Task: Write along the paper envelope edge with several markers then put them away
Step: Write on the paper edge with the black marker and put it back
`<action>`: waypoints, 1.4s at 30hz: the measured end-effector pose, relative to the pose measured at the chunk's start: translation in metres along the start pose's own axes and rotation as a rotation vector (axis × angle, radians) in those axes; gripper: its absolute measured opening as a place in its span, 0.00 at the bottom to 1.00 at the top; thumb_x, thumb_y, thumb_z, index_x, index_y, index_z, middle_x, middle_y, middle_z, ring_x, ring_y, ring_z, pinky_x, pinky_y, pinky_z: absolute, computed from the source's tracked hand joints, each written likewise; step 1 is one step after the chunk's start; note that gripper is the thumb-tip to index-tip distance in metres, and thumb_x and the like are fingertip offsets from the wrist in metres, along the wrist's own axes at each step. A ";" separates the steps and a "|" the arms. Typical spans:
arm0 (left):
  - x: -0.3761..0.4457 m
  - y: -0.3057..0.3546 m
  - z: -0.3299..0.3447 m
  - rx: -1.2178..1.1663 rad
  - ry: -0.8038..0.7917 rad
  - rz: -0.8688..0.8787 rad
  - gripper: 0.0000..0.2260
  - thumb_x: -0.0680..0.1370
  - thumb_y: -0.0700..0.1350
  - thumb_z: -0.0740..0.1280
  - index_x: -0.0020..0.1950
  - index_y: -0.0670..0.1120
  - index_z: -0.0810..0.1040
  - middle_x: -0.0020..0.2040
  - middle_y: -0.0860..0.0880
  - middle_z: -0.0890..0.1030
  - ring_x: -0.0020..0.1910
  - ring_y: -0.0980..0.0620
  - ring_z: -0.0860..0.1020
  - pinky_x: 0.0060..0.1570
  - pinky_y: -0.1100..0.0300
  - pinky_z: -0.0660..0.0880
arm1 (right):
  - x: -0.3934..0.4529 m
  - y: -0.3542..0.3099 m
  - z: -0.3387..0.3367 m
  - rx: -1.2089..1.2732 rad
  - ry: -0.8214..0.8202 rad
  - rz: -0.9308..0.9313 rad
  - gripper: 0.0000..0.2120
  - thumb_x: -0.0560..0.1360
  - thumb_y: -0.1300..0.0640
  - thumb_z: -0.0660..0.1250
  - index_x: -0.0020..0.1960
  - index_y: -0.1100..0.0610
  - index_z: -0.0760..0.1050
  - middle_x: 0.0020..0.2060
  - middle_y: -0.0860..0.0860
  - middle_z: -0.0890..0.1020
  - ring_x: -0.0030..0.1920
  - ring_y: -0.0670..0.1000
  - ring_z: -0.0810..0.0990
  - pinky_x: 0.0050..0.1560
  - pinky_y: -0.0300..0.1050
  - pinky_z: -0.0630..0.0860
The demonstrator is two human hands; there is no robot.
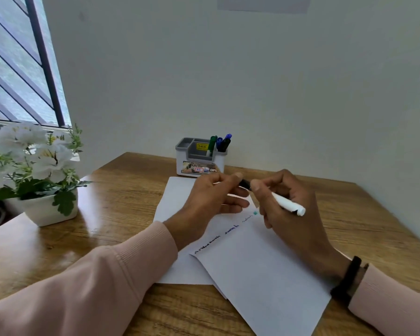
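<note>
The table (121,214) stands against the wall. The organizer (200,157) sits at its rear centre, with markers (222,143) upright in its right compartment. The envelope (264,275) lies in front of the organizer, overlapping a sheet (177,197). The flower pot (50,209) stands at the left. Both hands are above the envelope, left hand (214,197) left of right hand (289,207).

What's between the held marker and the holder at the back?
Nothing visible. The marker sits in the right hand, the left hand at its dark end; only bare paper and table lie before the holder.
</note>
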State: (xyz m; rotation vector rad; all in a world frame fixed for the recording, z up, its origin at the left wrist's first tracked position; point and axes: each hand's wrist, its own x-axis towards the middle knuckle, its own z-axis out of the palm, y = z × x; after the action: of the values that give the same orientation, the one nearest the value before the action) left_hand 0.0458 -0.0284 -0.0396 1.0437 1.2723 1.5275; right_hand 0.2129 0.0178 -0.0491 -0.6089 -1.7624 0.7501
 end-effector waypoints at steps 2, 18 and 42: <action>0.005 0.002 -0.007 -0.136 0.028 -0.053 0.15 0.81 0.48 0.69 0.58 0.37 0.82 0.46 0.41 0.87 0.40 0.49 0.85 0.41 0.59 0.83 | -0.002 0.002 -0.002 -0.032 -0.011 0.006 0.11 0.75 0.46 0.78 0.46 0.52 0.80 0.29 0.56 0.82 0.25 0.60 0.77 0.27 0.55 0.74; 0.024 0.032 -0.068 0.285 0.637 0.740 0.10 0.80 0.47 0.71 0.58 0.43 0.80 0.51 0.50 0.85 0.45 0.56 0.86 0.46 0.56 0.84 | 0.002 0.014 0.000 -0.033 -0.133 0.186 0.08 0.80 0.55 0.73 0.55 0.48 0.76 0.32 0.54 0.85 0.24 0.53 0.77 0.26 0.43 0.73; 0.049 0.005 -0.070 0.375 0.542 0.559 0.13 0.77 0.45 0.74 0.62 0.46 0.84 0.54 0.52 0.86 0.51 0.57 0.85 0.51 0.58 0.84 | -0.003 0.002 -0.006 -0.237 -0.218 0.045 0.12 0.81 0.50 0.70 0.41 0.51 0.77 0.30 0.51 0.84 0.28 0.54 0.83 0.37 0.58 0.82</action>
State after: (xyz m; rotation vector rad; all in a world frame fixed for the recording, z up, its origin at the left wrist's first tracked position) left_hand -0.0349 0.0003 -0.0401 1.3560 1.7888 2.1489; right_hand 0.2192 0.0184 -0.0516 -0.7497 -2.0638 0.6620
